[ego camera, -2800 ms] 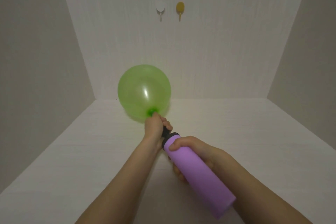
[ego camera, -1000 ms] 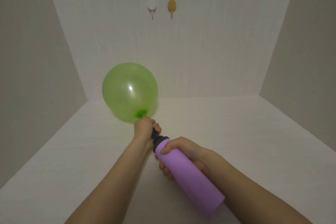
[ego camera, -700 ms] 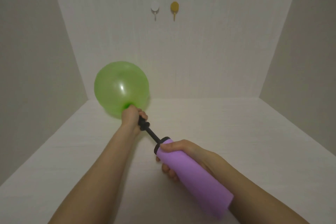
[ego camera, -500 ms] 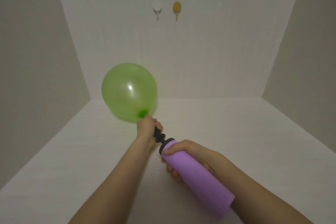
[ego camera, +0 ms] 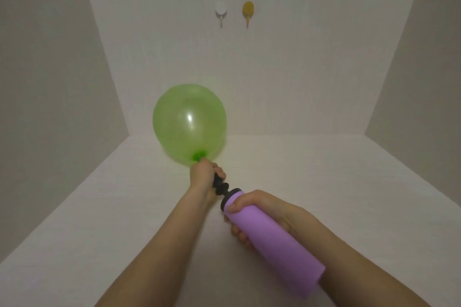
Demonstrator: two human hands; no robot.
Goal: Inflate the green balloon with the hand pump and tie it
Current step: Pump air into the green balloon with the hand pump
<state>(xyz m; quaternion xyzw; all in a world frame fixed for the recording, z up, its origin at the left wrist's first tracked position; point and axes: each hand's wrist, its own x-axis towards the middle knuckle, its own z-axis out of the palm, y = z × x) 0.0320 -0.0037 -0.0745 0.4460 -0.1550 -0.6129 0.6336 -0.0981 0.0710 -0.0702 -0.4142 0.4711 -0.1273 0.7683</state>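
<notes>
Your left hand (ego camera: 203, 177) is closed around the black plunger end (ego camera: 221, 185) of the purple hand pump (ego camera: 274, 234), and the dark green neck of the green balloon (ego camera: 189, 124) meets the top of that fist. The balloon is inflated and rounded, held up off the white worktop (ego camera: 324, 182) and seen against the back wall (ego camera: 287, 70). Your right hand (ego camera: 259, 209) wraps the purple barrel just behind its black collar, thumb on top and fingertips showing beneath. Only a short ribbed black stretch shows between the left fist and the collar. The balloon's mouth and the pump's tip lie hidden inside your left hand, so their join cannot be made out. The balloon's lower left edge is blurred. Both forearms are cut off at the bottom edge. High on the back wall, well apart from the balloon, a white hook (ego camera: 221, 13) and a yellow hook (ego camera: 248, 11) sit side by side.
</notes>
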